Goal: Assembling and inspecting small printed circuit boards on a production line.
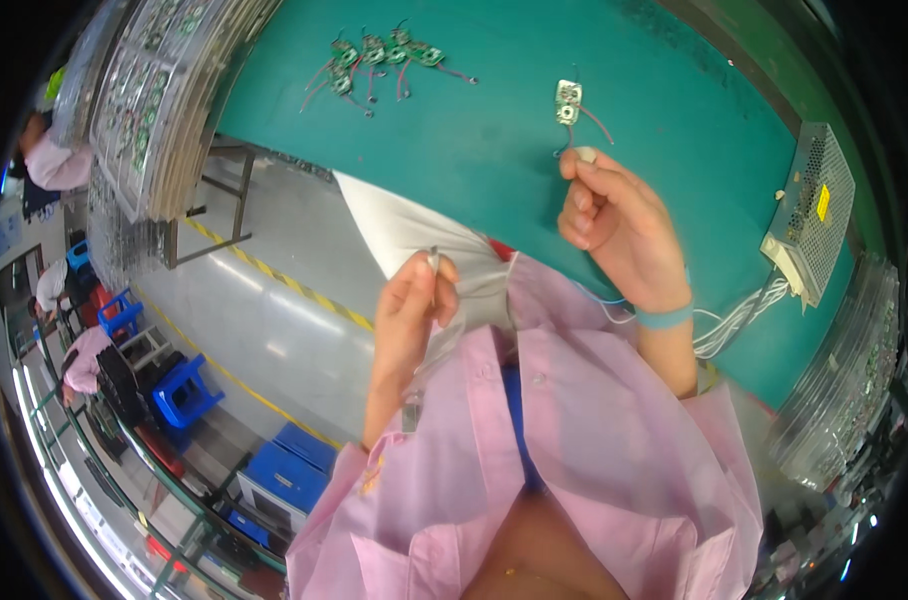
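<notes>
**Dangling a Small Circuit Board by Its Lead Over the Green Bench**

Hanging from a thin reddish wire, a small pale circuit board (568, 103) sits just above the right hand (614, 225), whose fingertips (581, 158) are pinched tight on the wire's lower end, apparently so the board swings free for inspection rather than lying flat. Nearer the body, the left hand (409, 300) holds a slim metal-tipped tool (434, 262) upright between closed thumb and fingers, its point raised toward the board yet well apart from it. A blue wrist strap (666, 317) circles the right wrist, its cord trailing toward the bench, likely a guard against static. Farther out on the green work mat (494, 150), a cluster of green boards with pink wires (379, 62) lies grouped together. A perforated metal power supply box (812, 215) sits at the mat's right edge with white cables, and stacked trays of boards (159, 95) lean at the left end. Pink sleeves frame the lower view.
</notes>
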A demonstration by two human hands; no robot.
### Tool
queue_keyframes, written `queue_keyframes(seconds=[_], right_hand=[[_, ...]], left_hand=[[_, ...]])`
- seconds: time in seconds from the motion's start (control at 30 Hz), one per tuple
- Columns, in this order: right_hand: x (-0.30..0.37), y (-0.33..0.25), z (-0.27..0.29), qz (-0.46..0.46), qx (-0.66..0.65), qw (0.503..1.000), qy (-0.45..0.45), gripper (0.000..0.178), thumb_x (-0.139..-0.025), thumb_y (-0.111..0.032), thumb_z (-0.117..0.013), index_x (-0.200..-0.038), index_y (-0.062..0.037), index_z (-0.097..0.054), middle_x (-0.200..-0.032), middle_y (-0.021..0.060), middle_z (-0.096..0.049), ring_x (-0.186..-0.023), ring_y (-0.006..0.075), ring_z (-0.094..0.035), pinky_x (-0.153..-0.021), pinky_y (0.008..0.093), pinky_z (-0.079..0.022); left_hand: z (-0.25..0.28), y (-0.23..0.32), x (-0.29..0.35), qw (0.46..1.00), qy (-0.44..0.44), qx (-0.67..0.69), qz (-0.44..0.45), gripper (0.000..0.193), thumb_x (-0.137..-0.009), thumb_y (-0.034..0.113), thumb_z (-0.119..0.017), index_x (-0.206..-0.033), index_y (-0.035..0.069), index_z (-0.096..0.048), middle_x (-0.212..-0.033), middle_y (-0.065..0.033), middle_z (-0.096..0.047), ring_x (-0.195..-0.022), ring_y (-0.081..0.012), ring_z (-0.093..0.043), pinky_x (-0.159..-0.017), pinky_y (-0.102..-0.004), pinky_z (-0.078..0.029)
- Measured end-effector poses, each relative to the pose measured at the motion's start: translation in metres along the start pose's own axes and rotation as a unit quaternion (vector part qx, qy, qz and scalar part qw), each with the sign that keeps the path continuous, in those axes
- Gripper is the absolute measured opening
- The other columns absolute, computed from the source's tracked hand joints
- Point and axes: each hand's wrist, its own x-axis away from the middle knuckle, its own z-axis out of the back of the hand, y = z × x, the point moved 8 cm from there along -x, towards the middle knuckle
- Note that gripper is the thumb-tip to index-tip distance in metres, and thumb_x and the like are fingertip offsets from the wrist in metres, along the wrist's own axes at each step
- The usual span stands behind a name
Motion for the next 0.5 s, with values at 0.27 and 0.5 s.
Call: queue_keyframes(seconds=[0.27, 0.5], right_hand=[[0.0, 0.002, 0.001, -0.003, -0.009, 1.0, -0.002, 0.015, -0.091, -0.012, -0.049, -0.095, -0.0003, -0.058, -0.065, 0.0013, -0.051, -0.054, 0.0088, -0.042, -0.051, 0.0223, -0.034], [0.0, 0.003, 0.001, -0.002, -0.009, 1.0, -0.004, 0.015, -0.091, -0.012, -0.049, -0.095, -0.0008, -0.058, -0.065, 0.0011, -0.051, -0.054, 0.0089, -0.043, -0.051, 0.0223, -0.033]], left_hand=[[-0.01, 0.008, -0.001, 0.997, -0.018, 0.068, -0.014, 0.036, -0.099, 0.031, -0.038, -0.085, 0.003, -0.056, -0.056, -0.0022, -0.045, -0.047, -0.0088, -0.035, -0.045, -0.0199, -0.026], [-0.009, 0.008, -0.01, 1.0, -0.003, 0.017, -0.019, 0.037, -0.099, 0.03, -0.037, -0.083, 0.002, -0.055, -0.054, 0.0009, -0.037, -0.048, -0.0079, -0.03, -0.045, -0.02, -0.023]])
